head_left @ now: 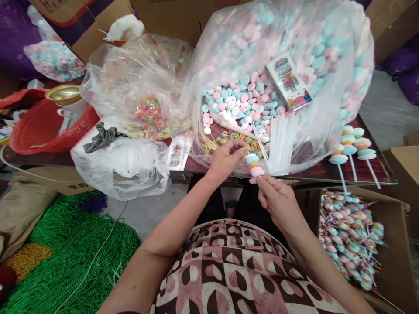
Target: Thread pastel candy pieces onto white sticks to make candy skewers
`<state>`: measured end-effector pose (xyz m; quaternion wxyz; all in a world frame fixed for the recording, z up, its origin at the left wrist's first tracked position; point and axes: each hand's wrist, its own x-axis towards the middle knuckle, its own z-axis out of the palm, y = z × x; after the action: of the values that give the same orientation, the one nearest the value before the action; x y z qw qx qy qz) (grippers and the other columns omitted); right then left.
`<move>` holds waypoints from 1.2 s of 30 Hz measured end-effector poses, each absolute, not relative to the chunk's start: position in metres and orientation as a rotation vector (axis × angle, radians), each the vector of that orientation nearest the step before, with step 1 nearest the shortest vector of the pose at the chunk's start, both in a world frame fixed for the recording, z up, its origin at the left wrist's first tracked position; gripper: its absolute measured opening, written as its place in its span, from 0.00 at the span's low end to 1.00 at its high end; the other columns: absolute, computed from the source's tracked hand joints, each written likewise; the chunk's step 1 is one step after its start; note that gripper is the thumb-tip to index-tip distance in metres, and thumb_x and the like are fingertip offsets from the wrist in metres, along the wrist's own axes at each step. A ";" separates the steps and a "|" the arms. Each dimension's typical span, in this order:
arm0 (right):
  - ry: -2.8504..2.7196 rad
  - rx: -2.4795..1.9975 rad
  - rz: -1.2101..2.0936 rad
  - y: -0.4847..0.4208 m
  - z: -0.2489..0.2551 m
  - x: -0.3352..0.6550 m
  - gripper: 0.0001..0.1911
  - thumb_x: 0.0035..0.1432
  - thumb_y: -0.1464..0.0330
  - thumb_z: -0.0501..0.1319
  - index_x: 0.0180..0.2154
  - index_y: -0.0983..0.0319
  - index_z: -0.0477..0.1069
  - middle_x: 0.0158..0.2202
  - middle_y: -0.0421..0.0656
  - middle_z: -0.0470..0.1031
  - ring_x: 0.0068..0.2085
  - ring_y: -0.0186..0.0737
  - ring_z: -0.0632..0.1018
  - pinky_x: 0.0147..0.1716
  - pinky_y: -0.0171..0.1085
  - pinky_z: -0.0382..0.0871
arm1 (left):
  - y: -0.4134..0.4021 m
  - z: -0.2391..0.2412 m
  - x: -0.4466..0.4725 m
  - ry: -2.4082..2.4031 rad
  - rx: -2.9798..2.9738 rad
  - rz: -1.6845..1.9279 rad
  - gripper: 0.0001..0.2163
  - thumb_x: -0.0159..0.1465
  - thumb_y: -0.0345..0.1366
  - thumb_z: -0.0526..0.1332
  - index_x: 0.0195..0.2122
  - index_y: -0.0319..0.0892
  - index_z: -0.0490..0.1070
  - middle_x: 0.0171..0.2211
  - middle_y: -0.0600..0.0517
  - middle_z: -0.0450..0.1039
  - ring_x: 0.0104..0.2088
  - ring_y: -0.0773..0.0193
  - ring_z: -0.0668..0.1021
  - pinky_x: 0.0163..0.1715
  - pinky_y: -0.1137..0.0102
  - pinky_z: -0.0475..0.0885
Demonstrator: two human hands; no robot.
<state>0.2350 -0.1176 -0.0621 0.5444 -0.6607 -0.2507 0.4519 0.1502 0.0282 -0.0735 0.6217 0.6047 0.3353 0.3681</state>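
Observation:
My right hand [278, 198] grips the low end of a candy skewer [254, 164], its pastel blue, white, orange and pink pieces stacked above the fingertips. Beside the skewer's upper end, my left hand [225, 159] pinches a small orange gummy ring [245, 147] between thumb and fingers. Just beyond the hands lie loose gummy rings [253, 141] on plastic sheeting. A bundle of white sticks [282, 139] rests to their right. Behind, pink, blue and white marshmallow candies [244, 102] spill from a large clear bag [314, 126].
Finished-looking skewers [348, 144] lie at the table's right edge, above a cardboard box [397, 235] of wrapped skewers [350, 240]. A printed packet of wrappers [290, 82] leans on the bag. Left are a bag of white sticks [127, 161] and a red basket [36, 128].

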 end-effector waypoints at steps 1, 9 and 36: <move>-0.583 -1.559 1.084 -0.117 -0.061 0.235 0.16 0.59 0.57 0.61 0.35 0.64 0.76 0.10 0.32 0.57 0.15 0.27 0.55 0.17 0.31 0.45 | 0.027 -0.075 0.150 0.765 1.436 0.853 0.03 0.59 0.32 0.64 0.35 0.41 0.74 0.34 0.54 0.76 0.36 0.70 0.75 0.42 0.73 0.70; -0.622 -1.575 1.055 -0.114 -0.062 0.238 0.18 0.57 0.55 0.61 0.35 0.64 0.76 0.11 0.32 0.57 0.14 0.27 0.54 0.15 0.31 0.42 | 0.016 -0.072 0.150 0.759 1.507 0.791 0.06 0.63 0.35 0.60 0.38 0.40 0.75 0.39 0.51 0.79 0.39 0.67 0.77 0.43 0.72 0.71; -0.455 -1.381 1.116 -0.119 -0.075 0.241 0.20 0.52 0.52 0.67 0.35 0.63 0.75 0.15 0.33 0.60 0.16 0.27 0.55 0.16 0.30 0.42 | 0.128 -0.066 0.105 1.423 2.725 0.198 0.14 0.63 0.27 0.52 0.45 0.38 0.74 0.46 0.38 0.72 0.50 0.49 0.72 0.49 0.58 0.67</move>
<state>0.2410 -0.1192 -0.0747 0.6089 -0.5977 -0.1968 0.4830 0.1051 0.1281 -0.0657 0.0306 0.8842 0.4617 0.0642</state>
